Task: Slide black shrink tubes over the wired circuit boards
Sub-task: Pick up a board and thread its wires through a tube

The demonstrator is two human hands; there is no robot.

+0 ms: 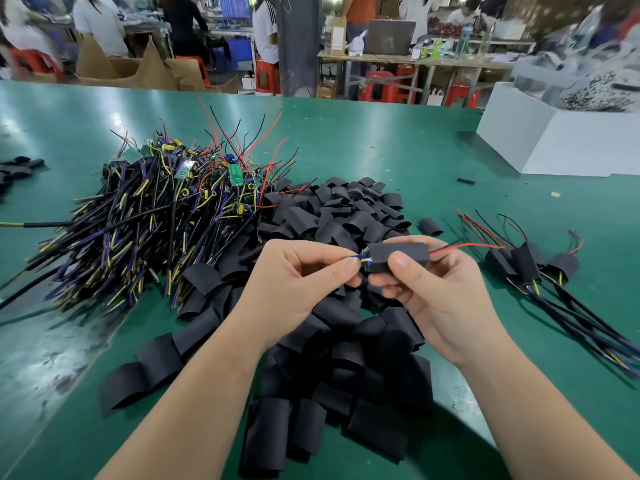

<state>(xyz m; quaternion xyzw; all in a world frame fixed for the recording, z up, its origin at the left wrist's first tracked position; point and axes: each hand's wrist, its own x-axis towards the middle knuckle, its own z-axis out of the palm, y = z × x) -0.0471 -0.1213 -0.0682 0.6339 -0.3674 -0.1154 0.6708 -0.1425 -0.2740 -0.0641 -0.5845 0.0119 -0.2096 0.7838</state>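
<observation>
Holds shrink tube (401, 254) in right grip (440, 292), long axis left-right; pinches blue wires (351, 257) in left grip (298, 282) just left of its mouth, circuit board (365, 257) seemingly protruding there.

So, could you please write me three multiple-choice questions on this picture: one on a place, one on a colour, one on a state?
1. Where do the sleeved boards lie?
A. on the pile of loose tubes
B. to the right of the right hand
C. on a white box

2. What colour is the wire that leaves the held tube beside a black one?
A. white
B. green
C. red

3. How far is the held tube over its board?
A. not on it at all
B. almost fully, with one end showing
C. wholly past it

Answers:
1 B: they lie on the table beyond the right hand.
2 C: the wire at the tube's right end is red.
3 B: only the board's tip shows, near the left hand, which pinches the blue wires.
</observation>
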